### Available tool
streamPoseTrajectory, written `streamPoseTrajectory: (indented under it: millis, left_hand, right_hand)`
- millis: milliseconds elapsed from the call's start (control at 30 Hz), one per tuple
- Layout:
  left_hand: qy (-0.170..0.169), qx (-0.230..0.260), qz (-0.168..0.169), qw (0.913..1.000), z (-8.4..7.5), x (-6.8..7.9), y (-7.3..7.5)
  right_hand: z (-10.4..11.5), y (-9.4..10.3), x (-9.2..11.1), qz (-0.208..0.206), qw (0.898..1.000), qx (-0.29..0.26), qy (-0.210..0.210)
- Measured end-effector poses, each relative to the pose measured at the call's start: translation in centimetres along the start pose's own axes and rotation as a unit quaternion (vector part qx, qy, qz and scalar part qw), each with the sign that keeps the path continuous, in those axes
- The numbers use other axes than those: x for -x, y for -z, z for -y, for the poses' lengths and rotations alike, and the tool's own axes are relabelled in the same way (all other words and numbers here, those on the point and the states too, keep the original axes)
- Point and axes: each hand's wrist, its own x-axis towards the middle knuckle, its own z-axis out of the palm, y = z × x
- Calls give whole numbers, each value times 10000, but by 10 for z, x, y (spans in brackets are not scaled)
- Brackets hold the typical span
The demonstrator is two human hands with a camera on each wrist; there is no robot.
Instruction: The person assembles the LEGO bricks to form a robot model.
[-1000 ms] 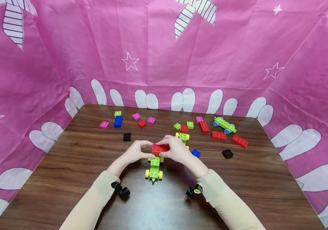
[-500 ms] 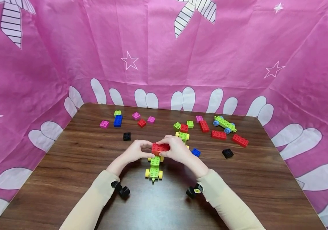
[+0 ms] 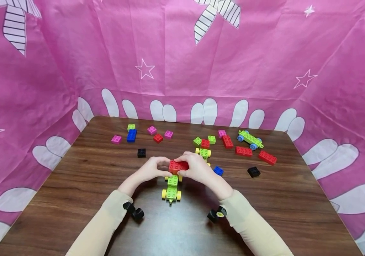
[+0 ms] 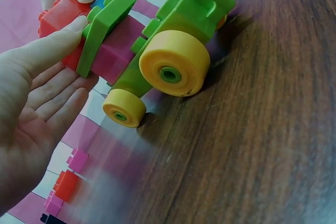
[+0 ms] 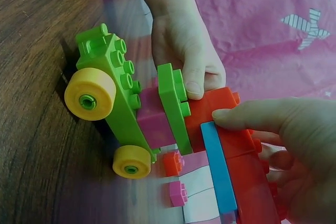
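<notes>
A lime-green wheeled toy car base with yellow wheels stands on the table. In the right wrist view a pink brick sits on it, topped by a lime-green plate. Red bricks rise above that plate, and a blue plate lies under their overhanging part. My left hand pinches the red bricks from the left, its thumb tip close beside the green plate. From the right, my right hand grips the red bricks, thumb near the blue plate's end. Its other fingers are partly hidden behind them.
Behind my right hand stands another yellow-wheeled car base. A blue-wheeled one is at the back right, near loose red bricks. Black, blue and pink bricks lie at the back left. Pink cloth surrounds the table.
</notes>
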Motion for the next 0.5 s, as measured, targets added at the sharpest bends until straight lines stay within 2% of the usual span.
streamPoseTrajectory:
  millis: [500]
  left_hand:
    - [-137,-236,-81,9996,0,2,0]
  right_hand:
    - [-1,-1,0,-58,9999,-51,150]
